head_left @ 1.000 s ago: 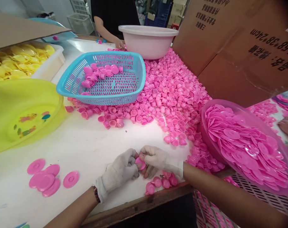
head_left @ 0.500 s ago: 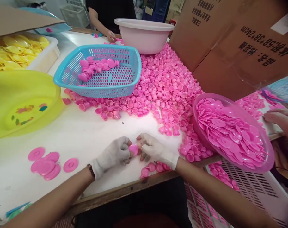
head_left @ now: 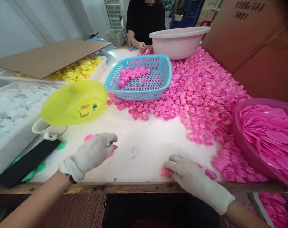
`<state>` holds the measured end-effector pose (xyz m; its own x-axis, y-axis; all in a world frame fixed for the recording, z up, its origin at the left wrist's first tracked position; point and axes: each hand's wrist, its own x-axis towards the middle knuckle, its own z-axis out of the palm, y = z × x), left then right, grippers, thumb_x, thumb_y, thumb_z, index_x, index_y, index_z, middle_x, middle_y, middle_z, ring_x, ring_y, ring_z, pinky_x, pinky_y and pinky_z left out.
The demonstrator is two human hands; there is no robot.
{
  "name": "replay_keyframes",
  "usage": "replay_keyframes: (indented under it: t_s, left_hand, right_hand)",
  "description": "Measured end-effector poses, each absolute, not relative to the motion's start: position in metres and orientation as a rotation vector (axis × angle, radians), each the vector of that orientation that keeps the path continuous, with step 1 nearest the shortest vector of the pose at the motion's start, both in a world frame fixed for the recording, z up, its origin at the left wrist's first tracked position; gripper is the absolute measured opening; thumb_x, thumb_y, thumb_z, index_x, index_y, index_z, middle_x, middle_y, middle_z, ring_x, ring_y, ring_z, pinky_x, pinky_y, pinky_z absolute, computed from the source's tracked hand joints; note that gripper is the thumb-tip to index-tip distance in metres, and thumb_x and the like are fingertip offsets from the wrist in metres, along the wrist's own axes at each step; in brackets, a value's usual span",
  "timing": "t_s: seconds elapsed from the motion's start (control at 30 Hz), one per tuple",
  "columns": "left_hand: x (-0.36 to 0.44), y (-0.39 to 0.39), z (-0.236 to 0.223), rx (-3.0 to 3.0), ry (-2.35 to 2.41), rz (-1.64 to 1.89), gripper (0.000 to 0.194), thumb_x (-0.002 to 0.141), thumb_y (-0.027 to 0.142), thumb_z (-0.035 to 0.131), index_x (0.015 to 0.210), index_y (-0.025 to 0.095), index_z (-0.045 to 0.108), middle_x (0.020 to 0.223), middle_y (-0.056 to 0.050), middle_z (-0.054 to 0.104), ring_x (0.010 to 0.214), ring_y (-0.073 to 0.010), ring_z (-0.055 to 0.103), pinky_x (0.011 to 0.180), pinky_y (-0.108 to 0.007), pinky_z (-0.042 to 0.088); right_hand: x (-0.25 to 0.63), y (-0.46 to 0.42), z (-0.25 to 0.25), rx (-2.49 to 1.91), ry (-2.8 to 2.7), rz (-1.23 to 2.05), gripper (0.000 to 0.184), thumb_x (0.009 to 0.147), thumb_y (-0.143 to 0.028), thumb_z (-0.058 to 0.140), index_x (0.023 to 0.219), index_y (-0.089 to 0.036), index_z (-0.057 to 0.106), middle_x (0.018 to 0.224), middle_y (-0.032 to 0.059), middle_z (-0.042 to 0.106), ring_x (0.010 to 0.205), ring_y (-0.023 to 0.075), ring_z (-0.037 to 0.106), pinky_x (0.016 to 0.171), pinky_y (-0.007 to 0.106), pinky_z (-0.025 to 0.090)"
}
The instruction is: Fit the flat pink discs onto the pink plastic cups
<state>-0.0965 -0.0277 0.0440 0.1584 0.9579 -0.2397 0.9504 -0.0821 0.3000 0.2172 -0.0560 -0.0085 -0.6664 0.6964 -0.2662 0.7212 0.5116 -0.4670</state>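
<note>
My left hand point(head_left: 94, 150), in a white glove with bare fingertips, hovers at the left over flat pink toy saucers. One pink saucer point(head_left: 88, 137) shows behind the hand and the edge of another peeks out below the fingers; the rest are covered. Its thumb and fingers are apart with nothing between them. Near the table's front edge, my gloved right hand point(head_left: 188, 172) has its fingers curled down around a small pink toy cup point(head_left: 165, 172), partly hidden and slightly blurred. Another pink cup point(head_left: 210, 174) lies just right of that hand.
A blue basket point(head_left: 136, 95) holds several pink pieces. Loose pink cups point(head_left: 200, 95) heap behind and right, beside a tub of pink saucers point(head_left: 243, 133). Yellow bowl point(head_left: 63, 110), black strip point(head_left: 32, 161) and white mug point(head_left: 43, 126) are left. A co-worker point(head_left: 146, 19) sits opposite.
My hands, together on a small pink piece before, have parted: left to the saucers, right to the cups by the edge. Another pink piece now sits mid-basket. The view has swung left.
</note>
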Motion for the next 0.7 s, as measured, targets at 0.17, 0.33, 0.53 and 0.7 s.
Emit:
replay_keyframes:
  t_s: [0.17,0.33,0.53,0.7]
  left_hand:
    - [-0.115,-0.052,0.006,2.018,1.989,-0.204,0.017,0.081,0.026,0.042,0.081,0.018,0.057,0.087,-0.008,0.062,0.075,-0.022,0.059,0.067,-0.034,0.042]
    - [-0.069,-0.044,0.011,1.554,1.61,0.319,0.019,0.08,0.038,0.051,0.075,0.02,0.049,0.063,0.002,0.054,0.057,-0.0139,0.052,0.055,-0.027,0.041]
    - [0.008,-0.042,0.022,0.825,0.925,0.573,0.032,0.069,0.037,0.065,0.089,0.017,0.049,0.07,0.002,0.055,0.049,-0.0069,0.051,0.047,-0.021,0.045]
    - [0.021,-0.056,0.003,0.929,1.097,0.446,0.03,0.079,0.04,0.053,0.097,0.016,0.046,0.069,0.0,0.059,0.05,-0.0113,0.058,0.046,-0.025,0.05]
  right_hand:
    - [0.203,-0.036,-0.011,1.396,2.951,-0.827,0.014,0.081,-0.009,0.052,0.091,-0.017,0.058,0.087,0.0046,0.056,0.082,0.0184,0.053,0.075,0.032,0.044]
    - [0.196,-0.029,0.01,1.415,3.139,-1.099,0.041,0.079,0.003,0.039,0.109,-0.019,0.056,0.097,0.005,0.055,0.086,0.0139,0.055,0.077,0.027,0.05]
    - [0.199,-0.039,0.029,1.215,3.16,-1.153,0.035,0.083,-0.003,0.039,0.105,-0.021,0.059,0.101,0.0054,0.059,0.093,0.016,0.056,0.085,0.03,0.047]
    - [0.209,-0.039,0.012,1.722,2.32,-1.788,0.011,0.085,-0.017,0.044,0.081,-0.018,0.054,0.065,-0.0024,0.055,0.054,0.0093,0.056,0.047,0.018,0.043]
